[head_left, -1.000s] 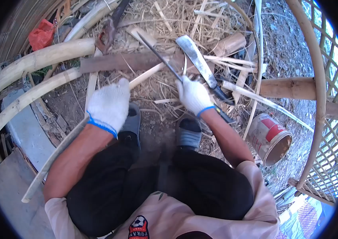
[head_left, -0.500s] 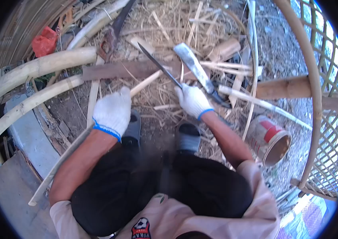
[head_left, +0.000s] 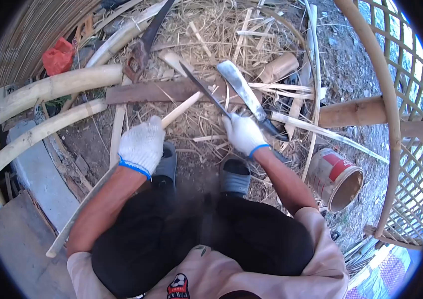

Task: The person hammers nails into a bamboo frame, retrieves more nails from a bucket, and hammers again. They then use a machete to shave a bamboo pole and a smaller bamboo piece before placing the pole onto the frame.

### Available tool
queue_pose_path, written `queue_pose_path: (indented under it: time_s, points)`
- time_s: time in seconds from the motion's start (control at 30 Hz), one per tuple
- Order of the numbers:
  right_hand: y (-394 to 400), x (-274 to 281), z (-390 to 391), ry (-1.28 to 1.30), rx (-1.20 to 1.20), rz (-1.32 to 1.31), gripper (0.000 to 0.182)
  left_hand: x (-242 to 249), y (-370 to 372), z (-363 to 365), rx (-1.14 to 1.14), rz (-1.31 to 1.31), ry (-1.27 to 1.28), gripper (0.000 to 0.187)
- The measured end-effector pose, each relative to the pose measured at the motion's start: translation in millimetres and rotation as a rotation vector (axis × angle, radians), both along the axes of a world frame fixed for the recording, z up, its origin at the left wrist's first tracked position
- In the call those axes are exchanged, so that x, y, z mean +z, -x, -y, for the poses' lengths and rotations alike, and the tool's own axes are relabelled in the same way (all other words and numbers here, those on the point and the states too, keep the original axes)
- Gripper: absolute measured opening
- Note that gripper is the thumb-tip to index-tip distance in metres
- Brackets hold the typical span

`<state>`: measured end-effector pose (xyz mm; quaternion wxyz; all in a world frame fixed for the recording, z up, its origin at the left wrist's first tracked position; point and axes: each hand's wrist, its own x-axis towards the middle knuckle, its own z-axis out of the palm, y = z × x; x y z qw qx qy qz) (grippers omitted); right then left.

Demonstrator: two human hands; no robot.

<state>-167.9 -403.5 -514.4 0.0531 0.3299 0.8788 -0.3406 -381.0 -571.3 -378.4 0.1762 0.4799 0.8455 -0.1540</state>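
Observation:
My left hand (head_left: 141,144), in a white knitted glove with a blue cuff, is closed around a pale bamboo strip (head_left: 182,108). The strip's tapered end points up and to the right, close to the knife blade. My right hand (head_left: 245,133), gloved the same way, grips a knife (head_left: 205,89) with a long, dark, pointed blade angled up to the left; its handle is hidden in the fist. A broad machete (head_left: 244,89) with a dark handle lies just beyond my right hand. Across the ground in front runs a brown wooden board (head_left: 146,93), partly beneath the blades.
A handsaw (head_left: 146,45) rests at the upper left beside thick bamboo poles (head_left: 47,84) and a red plastic bag (head_left: 58,56). Shavings (head_left: 211,30) litter the ground. To the right are a tipped bucket (head_left: 343,182), a cut bamboo piece (head_left: 278,68) and a lattice panel (head_left: 413,164).
My right hand and the knife have shifted slightly right and down, while the bamboo strip stays in my left hand. The whole view has moved a little.

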Motion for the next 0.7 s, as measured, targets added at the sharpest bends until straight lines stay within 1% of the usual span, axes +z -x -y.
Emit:
queue_pose_path:
  time_s: [0.03,0.13,0.23,0.27,0.33,0.37,0.4,0.47,0.53,0.6,0.67,0.7]
  points:
    - [-3.5,4.8,-1.3,0.038,-0.01,-0.01,0.035,3.1,-5.3,5.6,-0.007,0.025,-0.001,0.025]
    - [-0.6,34.5,-4.0,0.037,-0.078,-0.048,0.036,2.3,-0.8,3.9,-0.019,0.018,-0.023,0.025]
    - [-2.1,53.4,0.6,0.078,-0.147,-0.18,0.03,-1.1,-2.5,6.1,-0.029,0.015,-0.02,0.025]
    - [-7.3,43.3,3.2,0.067,-0.099,-0.094,0.032,-0.2,-3.4,7.7,-0.037,0.014,-0.019,0.025]
    - [-17.4,0.7,2.2,0.021,-0.007,0.06,0.037,0.9,-0.9,5.3,-0.052,0.005,-0.033,0.024]
    - [-19.7,-10.0,-0.6,0.008,0.028,-0.003,0.037,-1.7,1.0,4.4,-0.051,0.0,-0.041,0.024]
    - [-16.5,-0.8,-2.6,0.007,0.018,0.004,0.037,-2.8,-1.0,9.1,-0.046,0.008,-0.028,0.024]
    - [-11.5,35.4,-6.1,0.016,-0.03,0.029,0.036,5.9,-1.5,0.4,-0.007,0.017,-0.007,0.024]
    - [-10.1,47.2,-3.1,-0.008,-0.107,-0.168,0.033,4.7,-6.2,3.9,0.009,0.019,0.016,0.024]
    - [-11.3,47.7,1.6,0.1,-0.144,-0.182,0.034,2.9,-5.8,5.7,0.014,0.051,0.002,0.024]
    - [-21.4,11.8,4.5,0.035,-0.03,0.108,0.035,4.7,-3.6,4.2,0.02,0.06,0.008,0.025]
    - [-22.0,8.5,1.8,0.068,-0.018,0.107,0.036,3.1,-2.5,4.5,0.022,0.058,0.031,0.025]
